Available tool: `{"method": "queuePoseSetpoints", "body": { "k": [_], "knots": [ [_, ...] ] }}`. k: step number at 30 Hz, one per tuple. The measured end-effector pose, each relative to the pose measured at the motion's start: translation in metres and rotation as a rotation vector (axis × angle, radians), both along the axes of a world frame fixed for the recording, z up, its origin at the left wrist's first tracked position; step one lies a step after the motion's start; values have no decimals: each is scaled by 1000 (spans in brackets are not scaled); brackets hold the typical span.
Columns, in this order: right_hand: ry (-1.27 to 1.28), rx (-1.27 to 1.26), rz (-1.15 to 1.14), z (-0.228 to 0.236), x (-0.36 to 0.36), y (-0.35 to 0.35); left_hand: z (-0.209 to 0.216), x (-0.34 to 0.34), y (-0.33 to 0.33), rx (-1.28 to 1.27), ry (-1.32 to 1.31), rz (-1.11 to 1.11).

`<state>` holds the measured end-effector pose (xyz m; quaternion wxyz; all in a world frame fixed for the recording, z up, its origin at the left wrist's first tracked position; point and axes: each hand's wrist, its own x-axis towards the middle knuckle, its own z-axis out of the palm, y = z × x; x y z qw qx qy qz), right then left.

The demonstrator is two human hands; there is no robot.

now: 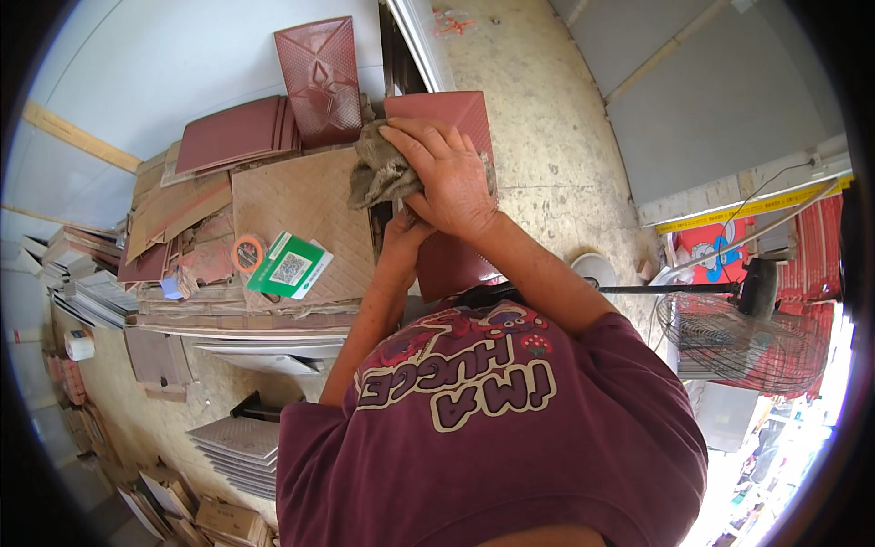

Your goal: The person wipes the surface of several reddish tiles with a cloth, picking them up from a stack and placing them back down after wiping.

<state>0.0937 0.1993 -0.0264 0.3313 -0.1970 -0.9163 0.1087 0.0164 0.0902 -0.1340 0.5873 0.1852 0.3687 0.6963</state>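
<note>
A dark red tile (453, 264) with a patterned far end stands in front of my body, reaching away from me. My right hand (448, 182) presses a crumpled grey-brown cloth (375, 175) against it, thumb and fingers closed over the cloth. Below that, my left hand (403, 239) is closed at the tile's left edge; its fingertips are partly hidden by my right hand. Left of both hands lies a large brown patterned board (296, 196) on a stack.
A glossy red patterned tile (321, 82) leans upright beside a pile of red tiles (232, 135). A green-and-white card (290, 266) and an orange tape roll (247, 253) lie on the stack. A fan (743, 337) stands at right. Grey tiles (239, 447) are stacked lower left.
</note>
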Motion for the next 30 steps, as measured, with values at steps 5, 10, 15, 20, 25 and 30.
{"method": "queuePoseSetpoints", "body": {
  "k": [5, 10, 15, 20, 25, 30],
  "knots": [
    [22, 19, -42, 7, -10, 22, 2, 0, 0, -4, 9, -69],
    [85, 13, -130, 3, -13, 39, 0, -3, 1, 28, 17, -88],
    [117, -44, -265, -10, -5, 58, 6, 2, 0, 62, -34, -57],
    [134, -222, -384, -22, 13, 72, 8, 3, -1, 59, -36, 0],
    [220, -265, -339, -29, 33, 66, 3, -1, -2, 46, -13, -67],
    [224, -295, -337, -34, 47, 52, 2, 1, -2, 80, -69, -45]
  ]
}}
